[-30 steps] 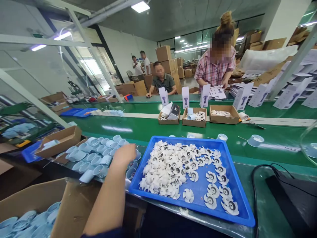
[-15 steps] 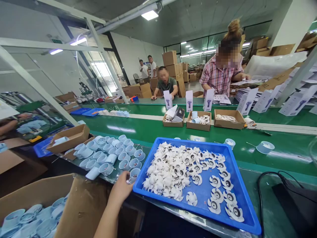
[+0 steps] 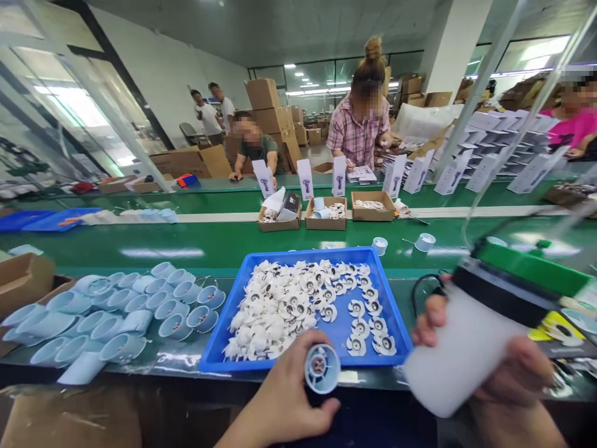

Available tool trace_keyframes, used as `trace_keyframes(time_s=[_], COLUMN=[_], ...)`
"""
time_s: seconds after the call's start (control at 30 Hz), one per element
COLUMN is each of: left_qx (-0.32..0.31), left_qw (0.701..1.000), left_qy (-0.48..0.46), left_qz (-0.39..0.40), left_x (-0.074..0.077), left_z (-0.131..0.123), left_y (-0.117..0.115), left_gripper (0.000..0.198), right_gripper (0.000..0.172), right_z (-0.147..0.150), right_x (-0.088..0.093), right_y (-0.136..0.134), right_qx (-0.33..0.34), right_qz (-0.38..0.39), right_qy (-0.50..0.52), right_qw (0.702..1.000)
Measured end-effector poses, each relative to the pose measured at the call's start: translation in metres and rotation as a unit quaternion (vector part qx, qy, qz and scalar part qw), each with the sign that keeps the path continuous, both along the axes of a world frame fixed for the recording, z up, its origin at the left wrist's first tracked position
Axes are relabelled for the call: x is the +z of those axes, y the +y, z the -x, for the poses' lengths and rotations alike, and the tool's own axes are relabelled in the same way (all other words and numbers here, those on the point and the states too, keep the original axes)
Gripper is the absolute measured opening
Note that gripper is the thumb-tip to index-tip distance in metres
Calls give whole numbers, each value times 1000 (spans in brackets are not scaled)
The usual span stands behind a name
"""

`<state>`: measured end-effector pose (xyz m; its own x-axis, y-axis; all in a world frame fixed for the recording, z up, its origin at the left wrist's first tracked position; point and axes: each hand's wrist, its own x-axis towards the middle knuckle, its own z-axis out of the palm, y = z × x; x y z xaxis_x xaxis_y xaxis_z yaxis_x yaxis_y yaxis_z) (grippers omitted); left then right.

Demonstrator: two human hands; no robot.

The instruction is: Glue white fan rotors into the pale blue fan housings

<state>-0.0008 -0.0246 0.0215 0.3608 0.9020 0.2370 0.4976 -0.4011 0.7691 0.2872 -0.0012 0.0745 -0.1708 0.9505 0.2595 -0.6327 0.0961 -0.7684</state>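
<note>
1. At the bench's front edge, a pale blue cup (image 3: 321, 368) sits in the left hand (image 3: 280, 407), its round end turned up and to the right around a dark hub (image 3: 318, 366); the fingers (image 3: 298, 414) curl closed about its body.
2. A white plastic tube (image 3: 459, 351) lies in the right hand (image 3: 515, 382), long axis slanting from a black collar (image 3: 501, 292) at upper right down to a blunt end at lower left; the fingers (image 3: 513, 373) are closed around it.
3. The tube's blunt end points down and left toward the cup, with open air between them; each hand is nearest its own piece.
4. Just behind both hands, a blue tray (image 3: 298, 366) holds heaped white fan blades (image 3: 284, 305); its front edge passes beyond the cup, its right corner just left of the right hand.
5. Left of the tray, blue cups (image 3: 140, 311) lie in rows on the bench (image 3: 186, 364).
6. Across a green belt (image 3: 140, 246) with cardboard boxes (image 3: 325, 214), a person in a plaid shirt (image 3: 357, 134) works at the far side.
</note>
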Motion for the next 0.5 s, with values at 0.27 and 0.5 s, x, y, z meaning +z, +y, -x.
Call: trace_keyframes(time_s=[0.27, 0.5], left_qx=[-108, -103], left_qw=[994, 993], left_qy=[-6, -9], left_qz=[12, 53], left_x=[11, 12], left_z=[-64, -72], left_y=[7, 4], left_gripper=[33, 36], right_gripper=[54, 47], right_z=[54, 47], right_x=[19, 10], right_y=[16, 9], right_qx=[68, 70], right_qz=[-64, -57], right_qy=[8, -7], right_qw=[996, 996])
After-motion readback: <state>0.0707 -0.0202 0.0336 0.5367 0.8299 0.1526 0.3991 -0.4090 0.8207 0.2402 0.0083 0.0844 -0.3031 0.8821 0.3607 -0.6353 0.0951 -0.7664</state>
